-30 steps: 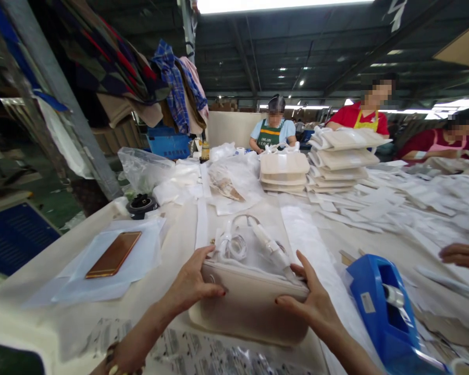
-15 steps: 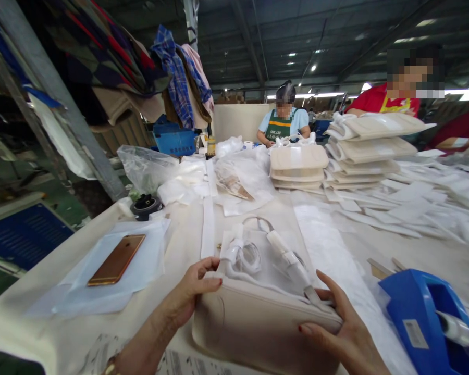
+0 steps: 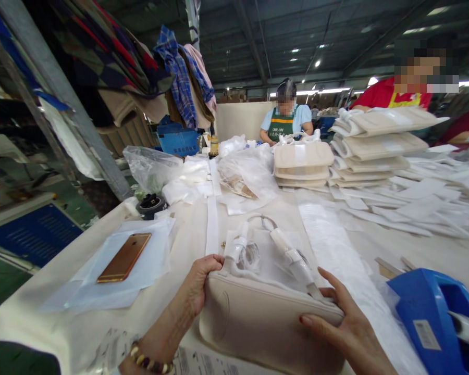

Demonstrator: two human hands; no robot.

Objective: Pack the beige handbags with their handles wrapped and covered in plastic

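Note:
A beige handbag (image 3: 266, 323) stands on the table in front of me, its plain front panel towards me. White wrapping covers parts of its strap (image 3: 293, 260), which rises behind the top edge. My left hand (image 3: 204, 278) grips the bag's upper left corner, fingers curled behind it. At the upper right end, my right hand (image 3: 342, 317) holds the bag with the thumb on the front and the fingers over the far side. Part of the bag's lower edge falls outside the view.
A phone (image 3: 125, 258) lies on white sheets at the left. Beyond are crumpled plastic bags (image 3: 244, 174) and stacked beige bags (image 3: 303, 159). A blue tape dispenser (image 3: 426, 312) stands at the right, near white strips (image 3: 418, 200). Two people are across the table.
My left hand has shifted on the bag's corner; its thumb, which lay over the front, is now up at the top edge. The view has turned slightly left.

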